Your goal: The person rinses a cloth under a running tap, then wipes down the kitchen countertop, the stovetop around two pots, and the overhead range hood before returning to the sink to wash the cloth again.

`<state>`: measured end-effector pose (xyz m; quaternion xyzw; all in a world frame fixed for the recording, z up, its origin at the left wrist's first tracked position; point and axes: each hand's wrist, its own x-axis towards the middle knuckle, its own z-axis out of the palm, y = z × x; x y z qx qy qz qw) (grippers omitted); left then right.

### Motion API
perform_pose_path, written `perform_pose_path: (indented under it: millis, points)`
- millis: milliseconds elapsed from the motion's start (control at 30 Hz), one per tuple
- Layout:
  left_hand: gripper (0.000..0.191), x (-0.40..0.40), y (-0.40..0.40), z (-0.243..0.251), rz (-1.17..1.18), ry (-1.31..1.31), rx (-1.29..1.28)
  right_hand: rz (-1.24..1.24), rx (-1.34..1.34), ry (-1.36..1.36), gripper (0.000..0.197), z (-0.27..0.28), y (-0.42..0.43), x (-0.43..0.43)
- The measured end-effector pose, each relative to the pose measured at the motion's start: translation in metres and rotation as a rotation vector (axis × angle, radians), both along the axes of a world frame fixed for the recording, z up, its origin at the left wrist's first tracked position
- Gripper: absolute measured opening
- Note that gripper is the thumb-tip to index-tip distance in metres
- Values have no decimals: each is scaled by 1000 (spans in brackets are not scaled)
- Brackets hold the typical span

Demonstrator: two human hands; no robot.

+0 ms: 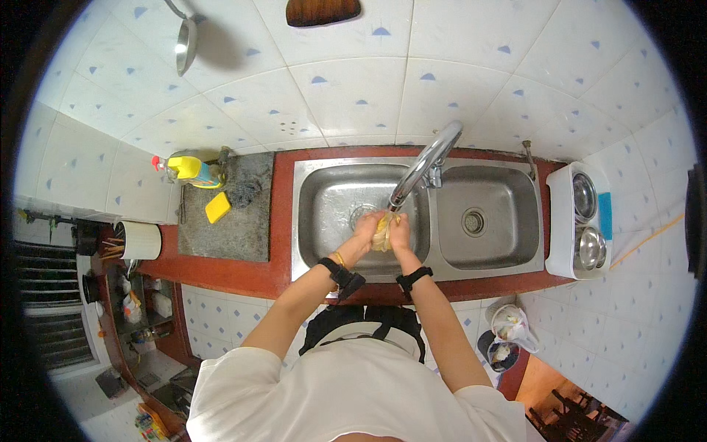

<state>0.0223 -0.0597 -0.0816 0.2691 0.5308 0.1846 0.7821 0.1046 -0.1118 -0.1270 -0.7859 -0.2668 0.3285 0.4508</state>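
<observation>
Both my hands are over the left basin [331, 221] of a stainless steel double sink. Between them is a wet yellowish cloth or thin bag [382, 235]; its exact kind is hard to tell. My left hand [367, 227] grips it from the left side, and my right hand [400, 229] grips it from the right. The chrome faucet [422, 168] arches down from the wall, its spout end just above my hands. The drain of the left basin is partly hidden behind my left hand.
Right of the left basin lies the second basin [508, 232]. A white rack [558, 265] with metal bowls stands at the counter's right end. On the left, a grey stone slab [237, 243] bears a yellow sponge [218, 208] and a yellow bottle [188, 167]. A white utensil holder [143, 241] stands farther left.
</observation>
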Motion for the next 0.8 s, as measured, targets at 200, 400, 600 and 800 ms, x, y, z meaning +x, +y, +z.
perform_pose_path:
  millis: [200, 400, 600, 800]
  points:
    - [36, -23, 26, -14, -180, -257, -29, 619, 113, -259, 48, -25, -8, 32]
    - [46, -32, 30, -73, -133, 4, 253, 317, -108, 65, 30, 1, -1, 31]
    - [50, -16, 6, -40, -34, -100, -193, 263, 85, 10, 24, 36, -11, -42]
    - [57, -27, -20, 45, -171, -294, 101, 240, 427, -16, 24, 82, -56, -58]
